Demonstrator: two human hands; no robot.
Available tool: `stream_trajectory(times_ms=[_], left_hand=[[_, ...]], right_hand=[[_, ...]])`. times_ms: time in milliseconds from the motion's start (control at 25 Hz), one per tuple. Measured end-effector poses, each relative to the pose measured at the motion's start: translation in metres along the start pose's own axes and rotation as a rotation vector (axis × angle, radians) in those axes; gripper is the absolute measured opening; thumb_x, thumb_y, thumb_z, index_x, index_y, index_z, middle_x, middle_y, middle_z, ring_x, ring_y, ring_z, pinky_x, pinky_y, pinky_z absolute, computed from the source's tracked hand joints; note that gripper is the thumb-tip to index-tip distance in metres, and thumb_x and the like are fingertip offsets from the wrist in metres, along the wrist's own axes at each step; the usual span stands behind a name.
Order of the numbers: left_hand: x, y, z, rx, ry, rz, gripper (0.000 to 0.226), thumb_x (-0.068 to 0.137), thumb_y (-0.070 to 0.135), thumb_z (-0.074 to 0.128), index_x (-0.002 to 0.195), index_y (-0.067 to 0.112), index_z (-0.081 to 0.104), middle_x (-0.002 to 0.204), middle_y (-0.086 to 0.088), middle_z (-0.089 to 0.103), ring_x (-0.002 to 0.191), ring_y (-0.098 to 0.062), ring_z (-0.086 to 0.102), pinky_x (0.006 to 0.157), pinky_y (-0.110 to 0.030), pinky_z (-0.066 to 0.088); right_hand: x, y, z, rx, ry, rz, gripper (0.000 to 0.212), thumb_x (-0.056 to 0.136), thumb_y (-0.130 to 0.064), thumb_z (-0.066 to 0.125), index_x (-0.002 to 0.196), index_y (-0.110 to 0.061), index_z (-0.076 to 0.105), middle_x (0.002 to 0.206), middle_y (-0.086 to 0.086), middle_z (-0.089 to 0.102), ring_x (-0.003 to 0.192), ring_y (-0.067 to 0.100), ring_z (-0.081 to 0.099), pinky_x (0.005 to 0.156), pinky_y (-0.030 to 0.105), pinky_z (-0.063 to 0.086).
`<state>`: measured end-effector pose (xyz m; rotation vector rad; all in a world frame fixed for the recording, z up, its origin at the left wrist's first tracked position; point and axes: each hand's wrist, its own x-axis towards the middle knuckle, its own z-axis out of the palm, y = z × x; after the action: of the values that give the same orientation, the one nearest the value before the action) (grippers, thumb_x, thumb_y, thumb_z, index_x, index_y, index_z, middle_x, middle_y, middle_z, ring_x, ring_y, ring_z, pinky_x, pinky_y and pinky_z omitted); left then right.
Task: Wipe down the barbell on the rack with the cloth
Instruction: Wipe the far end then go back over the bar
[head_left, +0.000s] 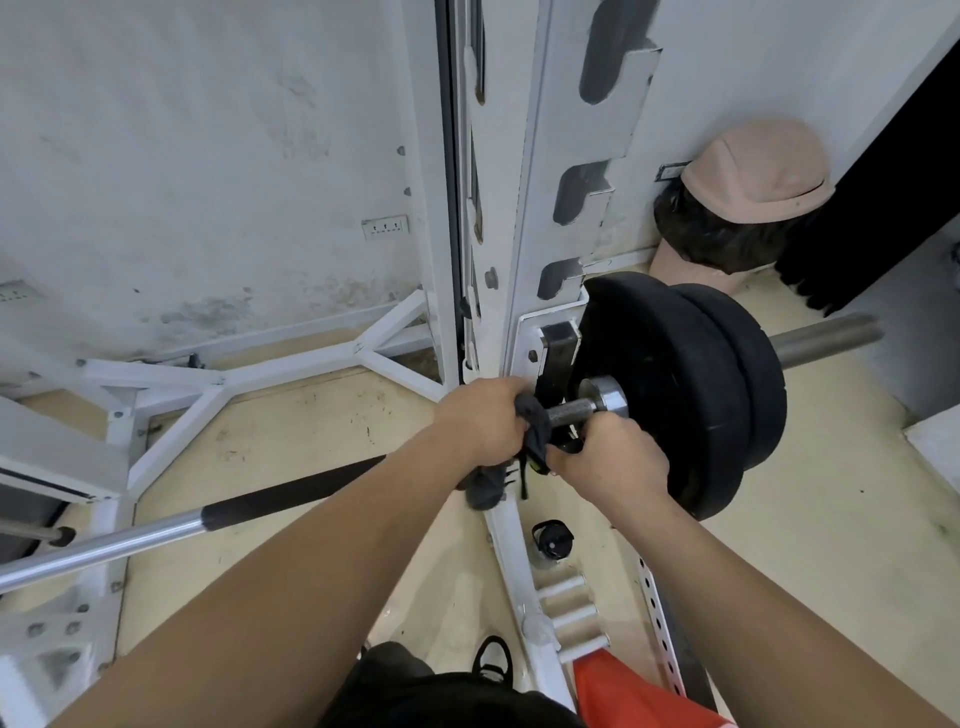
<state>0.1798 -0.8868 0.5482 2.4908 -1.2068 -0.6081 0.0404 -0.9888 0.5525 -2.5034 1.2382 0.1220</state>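
The barbell (156, 535) runs from the lower left, a chrome shaft with a black padded section, up to the white rack upright (550, 156). Two black weight plates (675, 395) sit on its right sleeve, whose bare end (826, 338) sticks out beyond them. A dark grey cloth (535, 423) is wrapped around the bar just inside the collar (602, 397). My left hand (483, 421) is clenched over the cloth on the bar. My right hand (613, 462) grips the cloth's lower part just below the bar, next to the plates. A cloth tail hangs down between the hands.
The white rack frame (218, 384) braces spread over a beige floor at left. A pink bin (753, 176) with a black liner stands at the back right by the wall. A black bottle (550, 540) and white storage pegs (566, 613) sit below my hands. An orange item (623, 686) lies at the bottom.
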Motion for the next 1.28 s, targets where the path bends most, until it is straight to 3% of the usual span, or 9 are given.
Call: stream_trajectory(times_ms=[160,280,560,680,800,920,1040,1200,1280], left_hand=[[-0.020,-0.023,-0.006,-0.088,-0.041,0.016,0.037,0.093,0.018,0.059,0.127,0.032,0.063,0.113,0.001,0.072,0.101,-0.024,0.065,0.085,-0.038,0.056],[-0.044,-0.048,-0.014,0.097,-0.037,-0.033,0.031,0.090,0.019,0.056,0.117,0.034,0.061,0.103,0.003,0.068,0.089,-0.023,0.065,0.071,-0.041,0.060],[-0.012,-0.017,0.016,-0.047,0.056,0.034,0.042,0.092,0.024,0.058,0.132,0.037,0.057,0.115,-0.002,0.068,0.108,-0.029,0.062,0.085,-0.043,0.055],[-0.043,-0.028,0.021,0.162,0.107,0.029,0.060,0.090,0.017,0.067,0.145,0.032,0.049,0.128,-0.003,0.058,0.120,-0.027,0.052,0.084,-0.037,0.048],[-0.100,-0.057,0.009,0.281,0.240,0.029,0.062,0.084,0.014,0.069,0.142,0.031,0.053,0.128,0.002,0.059,0.118,-0.026,0.054,0.080,-0.038,0.049],[-0.126,-0.047,0.009,0.010,0.344,0.006,0.059,0.085,0.014,0.065,0.141,0.030,0.055,0.124,0.004,0.064,0.113,-0.022,0.059,0.089,-0.036,0.051],[-0.135,-0.004,0.041,-0.685,0.287,-0.113,0.045,0.093,0.010,0.064,0.131,0.033,0.061,0.117,0.011,0.071,0.106,-0.005,0.066,0.096,-0.029,0.053],[-0.130,0.005,0.074,-1.520,0.259,-0.712,0.016,0.102,0.017,0.065,0.118,0.018,0.067,0.107,-0.012,0.078,0.099,-0.027,0.076,0.091,-0.051,0.062],[-0.105,0.005,0.071,-1.741,0.287,-0.787,0.019,0.101,0.016,0.066,0.119,0.011,0.064,0.109,-0.020,0.077,0.094,-0.032,0.076,0.079,-0.047,0.064]], right_hand=[[-0.004,0.002,-0.001,-0.007,0.004,-0.001,0.044,0.082,-0.062,0.068,0.070,-0.022,0.053,0.067,-0.006,0.058,0.055,0.012,0.051,0.046,0.024,0.034],[-0.006,0.003,0.000,-0.002,0.023,-0.011,0.041,0.085,-0.061,0.066,0.072,-0.024,0.053,0.067,-0.008,0.057,0.054,0.008,0.049,0.046,0.023,0.033],[-0.007,0.000,0.002,-0.060,0.028,-0.025,0.045,0.085,-0.065,0.062,0.076,-0.021,0.056,0.068,-0.005,0.059,0.057,0.015,0.053,0.047,0.025,0.035],[-0.009,0.002,0.002,-0.075,0.026,-0.014,0.045,0.086,-0.066,0.059,0.085,-0.021,0.061,0.070,-0.005,0.060,0.058,0.015,0.054,0.047,0.025,0.037],[-0.011,0.001,0.006,-0.082,0.028,-0.016,0.046,0.089,-0.066,0.055,0.088,-0.020,0.059,0.069,-0.005,0.060,0.057,0.013,0.055,0.047,0.025,0.037],[-0.011,-0.002,0.003,-0.083,0.004,-0.005,0.043,0.090,-0.063,0.057,0.086,-0.020,0.058,0.071,-0.004,0.060,0.059,0.014,0.054,0.050,0.026,0.039],[-0.013,-0.001,0.003,-0.063,0.066,-0.084,0.033,0.093,-0.053,0.059,0.098,-0.020,0.064,0.092,-0.001,0.066,0.087,0.024,0.063,0.062,0.033,0.049],[-0.021,0.004,0.015,-0.073,0.171,-0.299,0.020,0.092,-0.031,0.065,0.092,-0.014,0.074,0.095,0.001,0.064,0.099,0.027,0.059,0.066,0.035,0.053],[-0.017,0.006,0.019,-0.101,0.167,-0.331,0.018,0.090,-0.025,0.067,0.083,-0.011,0.075,0.088,0.003,0.063,0.094,0.029,0.061,0.062,0.033,0.050]])
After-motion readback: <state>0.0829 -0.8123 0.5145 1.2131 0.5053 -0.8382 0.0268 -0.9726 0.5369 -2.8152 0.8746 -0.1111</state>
